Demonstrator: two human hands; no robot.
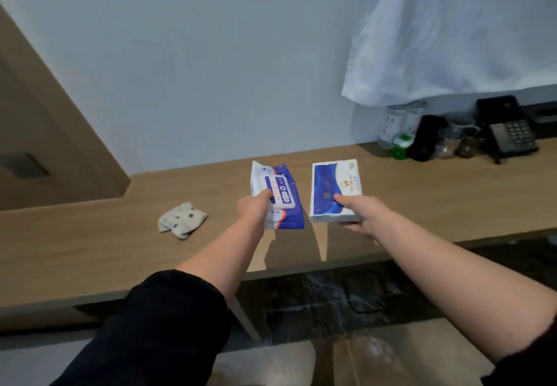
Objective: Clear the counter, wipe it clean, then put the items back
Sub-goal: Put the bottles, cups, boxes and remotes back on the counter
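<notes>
Wooden surface point(90, 253) carries a crumpled cloth point(183, 220). Right of the cloth, the left hand point(253, 209) has its fingers clamped on a wipes pack point(284, 192), flap closed, and the right hand point(358, 214) has its fingers clamped on a tissue pack point(331, 186), both over the wood. Leaving or returning, I cannot tell. Far right of the cloth, cups point(465, 143) and a phone point(512, 138) remain; cup contents unclear.

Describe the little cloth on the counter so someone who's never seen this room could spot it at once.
Start at the long wooden counter along the pale wall. Left of the left hand and its wipes pack lies a small crumpled cloth. Unlike that glossy blue-and-white pack, it is soft, cream and dotted.
</notes>
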